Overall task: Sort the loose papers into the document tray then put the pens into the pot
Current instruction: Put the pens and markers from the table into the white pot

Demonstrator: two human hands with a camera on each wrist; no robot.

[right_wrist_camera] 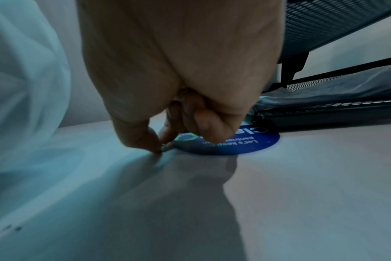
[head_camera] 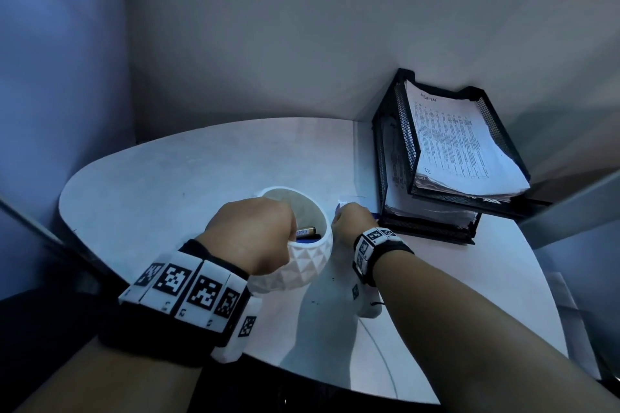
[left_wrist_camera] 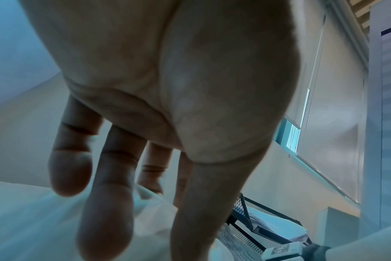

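A white faceted pot (head_camera: 302,265) stands at the middle of the round table (head_camera: 151,184), with pens (head_camera: 307,231) lying inside it. My left hand (head_camera: 258,228) hovers over the pot's left rim. In the left wrist view its fingers (left_wrist_camera: 114,176) hang straight and hold nothing. Just right of the pot, my right hand (head_camera: 352,221) is down at the tabletop. Its thumb and forefinger (right_wrist_camera: 162,146) pinch a thin greenish pen end, and the other fingers are curled. The black mesh document tray (head_camera: 402,144) at the right holds stacked papers (head_camera: 459,144).
A round blue sticker (right_wrist_camera: 246,144) lies on the table under my right hand, right in front of the tray's lower tier (right_wrist_camera: 324,109). The tray stands in the corner against grey walls. The table's curved edge runs close to my body.
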